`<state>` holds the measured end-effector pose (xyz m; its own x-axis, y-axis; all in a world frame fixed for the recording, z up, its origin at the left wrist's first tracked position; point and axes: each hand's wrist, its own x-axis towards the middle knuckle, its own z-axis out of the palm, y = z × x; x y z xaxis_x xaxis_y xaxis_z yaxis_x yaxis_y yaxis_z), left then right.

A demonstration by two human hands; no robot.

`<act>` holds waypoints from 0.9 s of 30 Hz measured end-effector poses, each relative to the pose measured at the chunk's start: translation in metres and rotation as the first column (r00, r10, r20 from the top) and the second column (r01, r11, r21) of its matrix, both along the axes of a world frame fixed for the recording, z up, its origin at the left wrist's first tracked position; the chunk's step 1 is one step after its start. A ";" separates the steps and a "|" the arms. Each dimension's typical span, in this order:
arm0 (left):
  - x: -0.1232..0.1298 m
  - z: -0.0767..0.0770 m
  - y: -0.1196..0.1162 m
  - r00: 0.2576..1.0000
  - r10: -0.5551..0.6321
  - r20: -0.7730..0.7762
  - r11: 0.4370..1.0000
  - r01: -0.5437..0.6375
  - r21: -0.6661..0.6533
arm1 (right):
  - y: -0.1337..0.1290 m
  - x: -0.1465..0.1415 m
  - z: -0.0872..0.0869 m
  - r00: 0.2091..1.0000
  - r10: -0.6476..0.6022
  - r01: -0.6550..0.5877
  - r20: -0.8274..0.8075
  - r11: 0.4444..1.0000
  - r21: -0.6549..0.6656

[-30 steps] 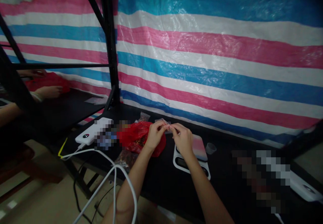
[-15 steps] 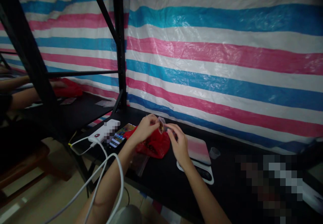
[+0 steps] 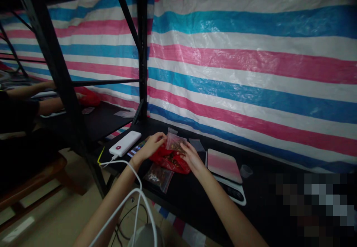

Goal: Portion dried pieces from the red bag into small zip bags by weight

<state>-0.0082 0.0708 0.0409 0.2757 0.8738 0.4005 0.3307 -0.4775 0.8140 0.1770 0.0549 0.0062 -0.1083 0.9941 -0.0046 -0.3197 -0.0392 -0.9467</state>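
Note:
Between my hands a small clear zip bag (image 3: 175, 142) with brown bits inside sits just above a crumpled red plastic bag (image 3: 170, 162). My left hand (image 3: 150, 146) has its fingertips on the zip bag's left edge. My right hand (image 3: 191, 158) holds its lower right corner. Whether the zip bag rests on the red bag is hard to see. A second zip bag (image 3: 158, 177) with similar brown contents lies on the black table top (image 3: 178, 191) near my wrists.
A white power bank (image 3: 125, 143) with a white cable (image 3: 139, 202) and a phone (image 3: 136, 149) lie left of my hands. To the right are a pink-topped scale (image 3: 224, 166) and a small clear cup (image 3: 246, 171). A co-worker's forearm (image 3: 50, 106) shows beyond a black shelf post (image 3: 60, 72).
The zip bag has come down from between my raised fingers to just above the red bag. My hands have moved apart, and the view has swung left and down.

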 end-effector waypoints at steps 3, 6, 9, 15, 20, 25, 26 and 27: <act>-0.009 -0.007 -0.003 0.971 0.105 -0.214 0.994 -0.095 0.054 | 0.011 0.005 -0.007 0.978 -0.073 0.053 0.195 0.993 0.105; -0.015 -0.008 -0.008 0.870 0.196 -0.452 0.980 -0.154 0.130 | 0.014 0.009 -0.005 0.868 -0.199 0.045 0.455 0.944 0.326; -0.016 -0.006 -0.012 0.790 0.257 -0.556 0.962 -0.152 0.228 | 0.011 0.009 0.008 0.734 -0.284 -0.069 0.616 0.872 0.484; -0.015 -0.004 -0.015 0.702 0.337 -0.628 0.920 -0.103 0.378 | 0.007 0.007 0.033 0.573 -0.291 -0.312 0.766 0.787 0.532; -0.015 -0.005 -0.016 0.683 0.365 -0.633 0.895 -0.070 0.440 | 0.004 0.008 0.040 0.445 -0.286 -0.409 0.849 0.778 0.477; -0.012 -0.007 -0.018 0.712 0.373 -0.595 0.876 -0.057 0.480 | 0.004 0.002 0.045 0.390 -0.315 -0.444 0.865 0.759 0.476; -0.012 -0.006 -0.018 0.720 0.372 -0.586 0.876 -0.065 0.477 | 0.005 0.001 0.045 0.388 -0.319 -0.454 0.865 0.750 0.480; -0.011 -0.005 -0.019 0.734 0.365 -0.573 0.881 -0.073 0.467 | 0.006 0.001 0.045 0.385 -0.323 -0.461 0.864 0.744 0.484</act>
<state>-0.0192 0.0516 0.0360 0.4089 0.7499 0.5201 0.8274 -0.5450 0.1355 0.1780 0.0613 0.0511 -0.4967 0.7771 0.3865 0.6515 0.6281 -0.4256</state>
